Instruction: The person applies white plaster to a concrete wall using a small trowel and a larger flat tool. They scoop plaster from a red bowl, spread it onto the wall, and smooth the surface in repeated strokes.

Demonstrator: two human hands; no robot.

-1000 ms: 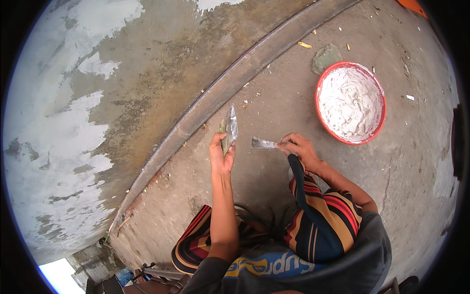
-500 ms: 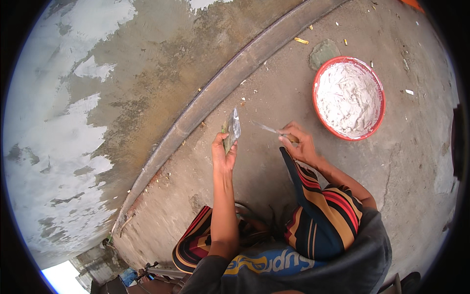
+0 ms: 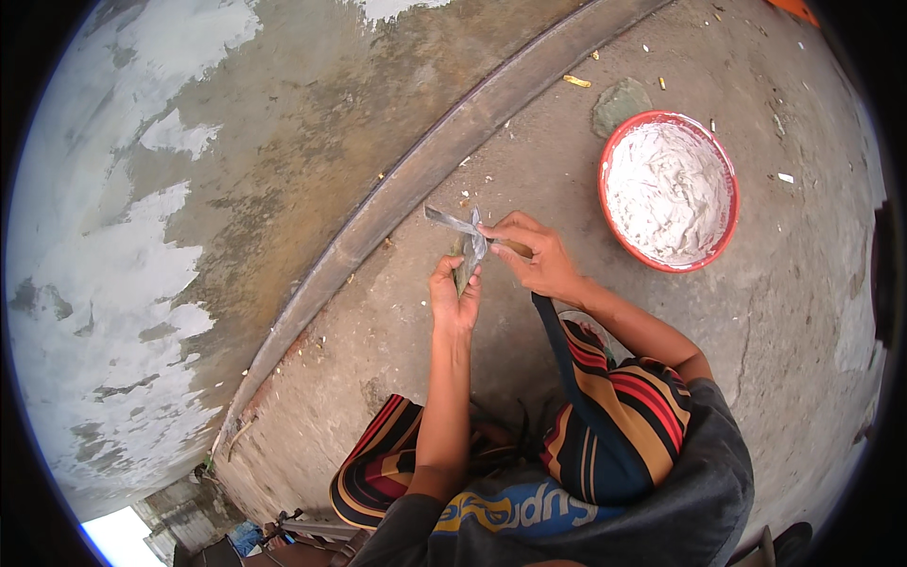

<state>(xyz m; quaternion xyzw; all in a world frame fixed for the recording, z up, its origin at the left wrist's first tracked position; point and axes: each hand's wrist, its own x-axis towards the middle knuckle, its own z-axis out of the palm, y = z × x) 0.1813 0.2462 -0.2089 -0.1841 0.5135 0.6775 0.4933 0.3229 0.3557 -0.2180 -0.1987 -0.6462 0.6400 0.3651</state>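
The left hand grips a flat tool and the right hand pinches a narrow scraper across it, a red basin of white paste standing beyond at right, the wall at left white in patches, its brownish stretch uncoated.

Left forearm stretched straight forward from the body, left hand closed in a thumb-side grip, right elbow bent outward, right forearm slanting forward and leftward, right hand pinching, both hands close together.
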